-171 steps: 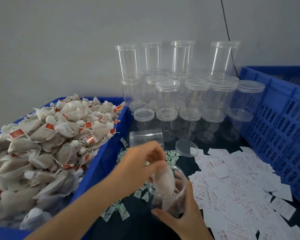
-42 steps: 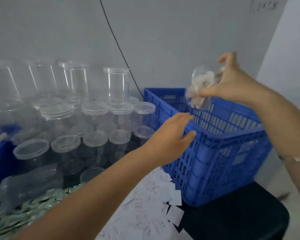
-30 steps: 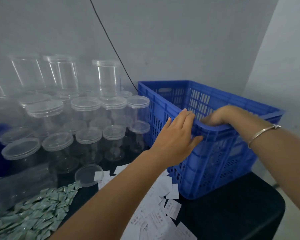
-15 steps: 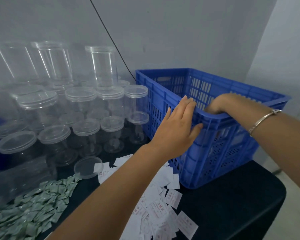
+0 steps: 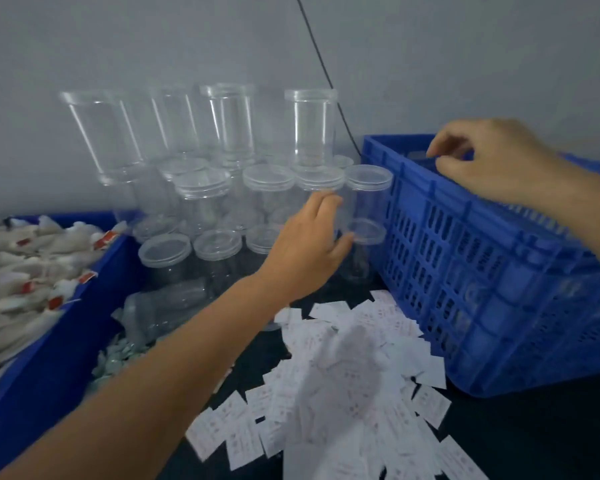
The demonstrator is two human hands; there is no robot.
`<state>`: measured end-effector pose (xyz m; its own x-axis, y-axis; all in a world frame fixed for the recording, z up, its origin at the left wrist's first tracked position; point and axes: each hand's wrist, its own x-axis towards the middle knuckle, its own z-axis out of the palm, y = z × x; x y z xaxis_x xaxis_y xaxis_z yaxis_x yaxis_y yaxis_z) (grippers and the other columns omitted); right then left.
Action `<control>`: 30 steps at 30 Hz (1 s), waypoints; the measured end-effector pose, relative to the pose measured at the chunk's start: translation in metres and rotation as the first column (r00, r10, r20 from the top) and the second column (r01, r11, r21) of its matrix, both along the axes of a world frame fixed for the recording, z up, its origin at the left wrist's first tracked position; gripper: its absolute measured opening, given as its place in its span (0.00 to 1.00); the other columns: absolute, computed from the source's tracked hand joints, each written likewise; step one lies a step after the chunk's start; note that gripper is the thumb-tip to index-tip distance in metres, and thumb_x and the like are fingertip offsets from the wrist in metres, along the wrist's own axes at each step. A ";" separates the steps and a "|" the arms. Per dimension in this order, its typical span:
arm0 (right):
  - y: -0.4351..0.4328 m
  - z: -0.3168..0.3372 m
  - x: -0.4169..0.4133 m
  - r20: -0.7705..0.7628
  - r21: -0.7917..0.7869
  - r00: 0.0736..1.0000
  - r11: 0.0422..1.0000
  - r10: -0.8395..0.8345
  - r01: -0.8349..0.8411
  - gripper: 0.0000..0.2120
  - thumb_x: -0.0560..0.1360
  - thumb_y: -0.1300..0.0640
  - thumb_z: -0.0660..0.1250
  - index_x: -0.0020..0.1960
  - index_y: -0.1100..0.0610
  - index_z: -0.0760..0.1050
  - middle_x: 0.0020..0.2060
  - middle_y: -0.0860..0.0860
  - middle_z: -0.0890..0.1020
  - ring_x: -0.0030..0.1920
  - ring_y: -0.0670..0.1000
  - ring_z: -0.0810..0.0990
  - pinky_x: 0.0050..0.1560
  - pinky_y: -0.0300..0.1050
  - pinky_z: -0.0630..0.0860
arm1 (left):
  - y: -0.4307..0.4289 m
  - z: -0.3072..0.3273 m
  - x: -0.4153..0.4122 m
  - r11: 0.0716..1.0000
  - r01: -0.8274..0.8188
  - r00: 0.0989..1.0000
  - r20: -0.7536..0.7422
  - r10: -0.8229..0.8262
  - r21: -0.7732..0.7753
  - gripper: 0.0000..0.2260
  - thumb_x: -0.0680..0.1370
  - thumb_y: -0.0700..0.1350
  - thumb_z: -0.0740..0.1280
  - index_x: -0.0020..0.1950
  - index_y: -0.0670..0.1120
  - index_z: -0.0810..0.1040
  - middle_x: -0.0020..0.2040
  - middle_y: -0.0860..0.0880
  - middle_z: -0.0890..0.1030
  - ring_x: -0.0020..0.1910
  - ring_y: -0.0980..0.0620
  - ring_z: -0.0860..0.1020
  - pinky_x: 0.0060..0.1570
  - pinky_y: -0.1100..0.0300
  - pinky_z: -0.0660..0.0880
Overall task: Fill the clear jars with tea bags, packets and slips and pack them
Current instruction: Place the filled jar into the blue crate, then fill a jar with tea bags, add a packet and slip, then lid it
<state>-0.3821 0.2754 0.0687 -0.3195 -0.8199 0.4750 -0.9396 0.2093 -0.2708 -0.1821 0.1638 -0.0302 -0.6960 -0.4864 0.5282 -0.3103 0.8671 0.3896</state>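
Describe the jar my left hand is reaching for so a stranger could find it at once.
Start at the blue crate on the right. Beside its left wall one clear jar stands on another; take the upper jar. Of all the lidded jars it sits nearest the crate, with the left hand spread at its side.

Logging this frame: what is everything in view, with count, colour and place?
clear jars: many, transparent, stacked against the wall; a toppled jar in front
tea bags: heap, whitish with red tags, in the blue bin, left
packets: pile, pale green, beside the bin
slips: many, white, scattered on the black table
crate: one, blue, right
cable: one, black, on the wall
left hand: at the jar nearest the crate, fingers straight
right hand: over the crate's rim, holding nothing visible
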 end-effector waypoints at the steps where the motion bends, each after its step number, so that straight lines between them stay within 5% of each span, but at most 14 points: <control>1: -0.005 -0.004 0.020 -0.014 -0.011 0.997 0.997 0.080 -0.080 0.06 0.76 0.61 0.66 0.50 0.54 0.79 0.46 0.50 0.81 0.48 0.52 0.78 0.48 0.44 0.69 | -0.013 -0.001 0.017 0.998 -0.070 0.997 -0.008 0.070 0.003 0.23 0.79 0.45 0.65 0.71 0.39 0.65 0.71 0.44 0.65 0.67 0.45 0.68 0.65 0.54 0.65; 5: -0.039 -0.040 0.095 -0.031 0.090 0.942 0.940 0.334 -0.330 0.05 0.77 0.56 0.66 0.52 0.53 0.78 0.51 0.50 0.78 0.52 0.53 0.77 0.56 0.53 0.73 | -0.059 -0.004 0.091 0.917 -0.398 0.917 0.029 0.397 0.035 0.25 0.77 0.45 0.68 0.71 0.40 0.64 0.67 0.42 0.67 0.64 0.44 0.69 0.63 0.53 0.66; 9: -0.084 -0.097 0.162 0.070 0.266 0.873 0.834 0.483 -0.483 0.08 0.79 0.55 0.64 0.58 0.54 0.76 0.55 0.50 0.75 0.53 0.54 0.76 0.55 0.52 0.74 | -0.091 -0.025 0.155 0.787 -0.610 0.749 0.257 0.610 -0.091 0.23 0.76 0.48 0.69 0.66 0.38 0.67 0.64 0.39 0.70 0.63 0.40 0.69 0.61 0.48 0.69; 13: -0.125 -0.152 0.224 0.005 0.285 0.785 0.752 0.619 -0.595 0.15 0.78 0.58 0.64 0.64 0.58 0.72 0.62 0.54 0.73 0.62 0.55 0.72 0.56 0.48 0.70 | -0.108 -0.056 0.192 0.760 -0.630 0.606 0.509 0.611 -0.162 0.21 0.76 0.54 0.68 0.60 0.43 0.68 0.59 0.44 0.72 0.60 0.44 0.72 0.60 0.48 0.69; 16: -0.152 -0.180 0.258 -0.192 0.307 0.744 0.759 0.640 -0.574 0.25 0.77 0.58 0.65 0.72 0.61 0.65 0.70 0.59 0.68 0.71 0.58 0.65 0.67 0.52 0.65 | -0.116 -0.075 0.204 0.792 -0.589 0.521 0.676 0.521 -0.157 0.21 0.75 0.59 0.65 0.61 0.48 0.67 0.62 0.50 0.70 0.67 0.49 0.67 0.71 0.45 0.55; 21: -0.187 -0.206 0.284 -0.342 0.377 0.746 0.810 0.572 -0.448 0.34 0.79 0.55 0.64 0.79 0.61 0.51 0.74 0.59 0.65 0.74 0.58 0.63 0.72 0.54 0.60 | -0.122 -0.095 0.223 0.866 -0.464 0.546 0.709 0.447 -0.189 0.27 0.78 0.58 0.59 0.75 0.51 0.60 0.72 0.54 0.66 0.72 0.55 0.62 0.71 0.44 0.33; 27: -0.198 -0.214 0.284 -0.338 0.367 0.761 0.822 0.553 -0.435 0.34 0.79 0.49 0.65 0.78 0.60 0.55 0.72 0.56 0.66 0.73 0.56 0.65 0.72 0.52 0.60 | -0.115 -0.086 0.221 0.856 -0.494 0.604 0.649 0.463 -0.150 0.16 0.77 0.49 0.64 0.64 0.49 0.68 0.60 0.52 0.73 0.64 0.54 0.71 0.73 0.47 0.38; 30: -0.192 -0.209 0.281 -0.308 0.294 0.762 0.819 0.570 -0.493 0.31 0.79 0.48 0.64 0.77 0.60 0.60 0.70 0.55 0.70 0.70 0.55 0.67 0.69 0.49 0.62 | -0.100 -0.066 0.217 0.850 -0.502 0.660 0.565 0.496 -0.160 0.16 0.77 0.44 0.65 0.64 0.49 0.68 0.63 0.52 0.71 0.65 0.53 0.70 0.75 0.50 0.49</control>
